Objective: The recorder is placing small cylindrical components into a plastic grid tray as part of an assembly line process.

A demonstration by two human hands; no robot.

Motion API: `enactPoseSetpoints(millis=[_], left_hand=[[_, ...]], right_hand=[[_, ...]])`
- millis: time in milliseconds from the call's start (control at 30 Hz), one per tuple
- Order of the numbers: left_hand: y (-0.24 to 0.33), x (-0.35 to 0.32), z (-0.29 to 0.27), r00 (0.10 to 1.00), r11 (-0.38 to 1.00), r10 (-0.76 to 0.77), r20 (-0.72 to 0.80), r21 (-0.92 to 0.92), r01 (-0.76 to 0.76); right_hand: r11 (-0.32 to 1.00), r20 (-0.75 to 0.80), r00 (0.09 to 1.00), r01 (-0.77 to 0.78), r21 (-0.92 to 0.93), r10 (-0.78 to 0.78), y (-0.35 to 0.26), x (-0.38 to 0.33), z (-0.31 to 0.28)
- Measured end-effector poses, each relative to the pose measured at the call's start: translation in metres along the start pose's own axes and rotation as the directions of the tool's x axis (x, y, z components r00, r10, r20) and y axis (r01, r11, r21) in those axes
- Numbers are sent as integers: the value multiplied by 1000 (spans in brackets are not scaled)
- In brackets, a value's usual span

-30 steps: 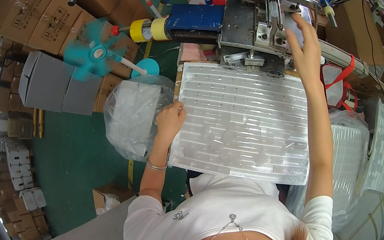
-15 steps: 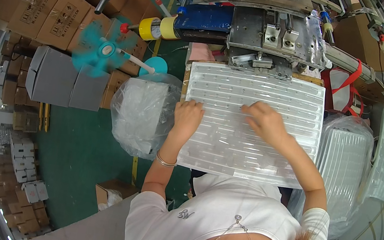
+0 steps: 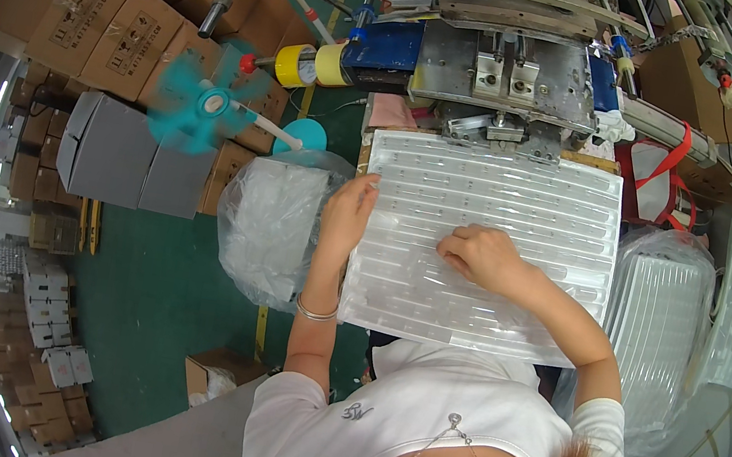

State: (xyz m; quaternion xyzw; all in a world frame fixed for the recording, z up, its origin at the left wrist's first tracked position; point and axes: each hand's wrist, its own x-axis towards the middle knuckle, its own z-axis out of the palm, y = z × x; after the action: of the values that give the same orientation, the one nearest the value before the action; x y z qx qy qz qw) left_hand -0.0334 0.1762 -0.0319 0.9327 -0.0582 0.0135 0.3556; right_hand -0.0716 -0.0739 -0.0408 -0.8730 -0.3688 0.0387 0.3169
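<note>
A broad white ribbed panel [image 3: 552,320] lies in front of me, with long crosswise rows and glossy clear plastic on it. My left hand [image 3: 348,214] is at the panel's left edge, its fingers loosely bent and the thumb apart, with nothing visible in it. Over the middle of the panel is my right hand [image 3: 486,255], palm down, its fingers drawn together and pointing left. Whatever its fingertips may hold is hidden or too small to make out.
A metal machine head [image 3: 509,84] stands just beyond the panel. Yellow tape rolls [image 3: 294,65] and a turning teal fan [image 3: 204,104] are at the left. Plastic-wrapped stacks [image 3: 276,224] [image 3: 657,323] flank the panel. Cardboard boxes [image 3: 84,12] are piled far left.
My left hand has slid slightly up along the panel's left edge. The right hand has moved down and left across the panel, its fingers closing together. The whole view has shifted slightly.
</note>
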Motion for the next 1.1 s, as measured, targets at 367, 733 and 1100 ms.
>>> enactPoseSetpoints(millis=[367,733,1100], left_hand=[[17,19,8,970,939,65,-234,-316,-139],[178,128,47,681,749,661,-315,320,-580],[164,112,20,814,848,512,-274,11,-530]], right_hand=[[943,93,994,-20,-333,54,1,69,55],[839,-602,595,-278,468,533,44,-15,-125],[817,-758,652,-421,-394,-29,82,64,-169]])
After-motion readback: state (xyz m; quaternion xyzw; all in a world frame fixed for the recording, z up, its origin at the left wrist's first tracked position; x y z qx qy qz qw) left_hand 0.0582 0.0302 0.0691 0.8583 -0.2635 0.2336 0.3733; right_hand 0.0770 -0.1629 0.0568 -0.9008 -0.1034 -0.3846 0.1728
